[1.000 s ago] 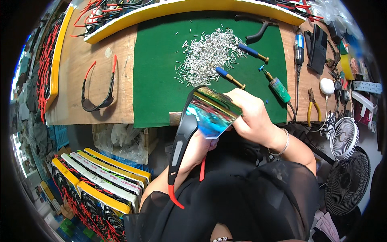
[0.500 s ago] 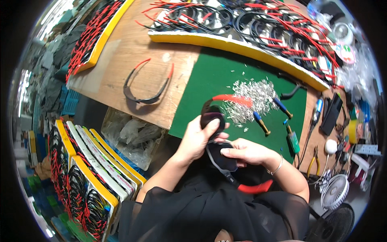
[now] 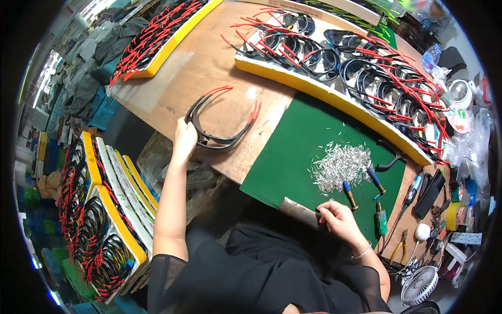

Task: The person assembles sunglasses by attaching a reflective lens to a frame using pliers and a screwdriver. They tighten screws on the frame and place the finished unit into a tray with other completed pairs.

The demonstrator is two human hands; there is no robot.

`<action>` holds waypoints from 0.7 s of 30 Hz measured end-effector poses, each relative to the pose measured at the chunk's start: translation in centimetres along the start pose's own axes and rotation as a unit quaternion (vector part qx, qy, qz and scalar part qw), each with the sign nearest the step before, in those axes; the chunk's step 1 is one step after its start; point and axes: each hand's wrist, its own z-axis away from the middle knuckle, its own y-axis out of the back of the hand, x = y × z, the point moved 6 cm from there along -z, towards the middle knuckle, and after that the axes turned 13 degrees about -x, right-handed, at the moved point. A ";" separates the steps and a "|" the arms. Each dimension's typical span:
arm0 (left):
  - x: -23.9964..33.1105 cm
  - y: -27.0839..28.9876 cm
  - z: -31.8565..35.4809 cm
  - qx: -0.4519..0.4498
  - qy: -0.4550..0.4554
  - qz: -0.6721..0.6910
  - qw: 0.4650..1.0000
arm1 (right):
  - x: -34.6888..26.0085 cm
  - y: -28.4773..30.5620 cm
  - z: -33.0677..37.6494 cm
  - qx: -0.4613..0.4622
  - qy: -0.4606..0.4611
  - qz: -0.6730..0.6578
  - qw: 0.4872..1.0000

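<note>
My left hand (image 3: pixel 185 140) reaches out over the wooden table, its fingers closed on the left side of a pair of glasses (image 3: pixel 218 141) with a dark frame and red temple tips. Doubled red tips show that two such pairs lie nested there. My right hand (image 3: pixel 339 222) is at the near edge of the green mat (image 3: pixel 282 152), fingers curled together; what they pinch, if anything, is too small to make out. Beside its fingertips lies a grey-brown strip (image 3: pixel 299 210) along the mat's edge. A heap of small silvery pins (image 3: pixel 341 166) covers part of the mat.
Two blue-and-brass tools (image 3: pixel 350 196) lie by the pins, with a green-handled tool (image 3: pixel 381 220) and yellow-handled pliers (image 3: pixel 399 248) farther right. A yellow-edged foam tray (image 3: pixel 324 97) of glasses spans the back; another tray (image 3: pixel 162 57) stands far left. More trays (image 3: pixel 117 225) stand at left.
The glasses held in both hands have gone to the table's left with my left hand, beside the pair lying there. My right hand has let go of them and moved right.
</note>
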 end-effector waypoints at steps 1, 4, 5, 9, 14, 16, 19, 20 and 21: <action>1.1 0.0 -0.7 0.008 -0.010 -0.023 1.000 | 0.0 0.0 0.3 0.007 0.021 0.020 1.000; 3.1 -0.6 0.1 0.013 0.013 0.014 1.000 | -1.3 0.4 0.4 0.010 0.066 0.101 0.993; 3.5 -0.3 0.2 0.042 -0.042 -0.065 0.996 | -2.8 0.0 0.2 0.011 0.119 0.194 0.974; 4.4 -1.8 -0.2 -0.020 -0.052 -0.077 0.995 | -11.8 -1.4 -2.1 0.078 0.249 0.415 0.872; 4.6 -1.8 -0.6 0.003 -0.088 -0.166 0.982 | -21.2 -8.9 -12.2 0.085 0.396 0.485 0.775; 5.5 -2.6 -0.3 -0.049 -0.098 -0.090 0.990 | -22.0 -11.7 -17.2 0.076 0.400 0.511 0.757; 4.7 -1.2 -1.5 -0.079 -0.177 -0.077 0.978 | -20.1 -14.1 -20.8 0.097 0.285 0.526 0.795; 4.3 -1.3 -1.5 -0.121 -0.119 -0.040 0.985 | -19.7 -14.3 -21.6 0.100 0.270 0.534 0.795; 4.3 -1.2 -1.4 -0.163 -0.061 -0.004 0.985 | -19.4 -14.3 -22.5 0.103 0.255 0.541 0.794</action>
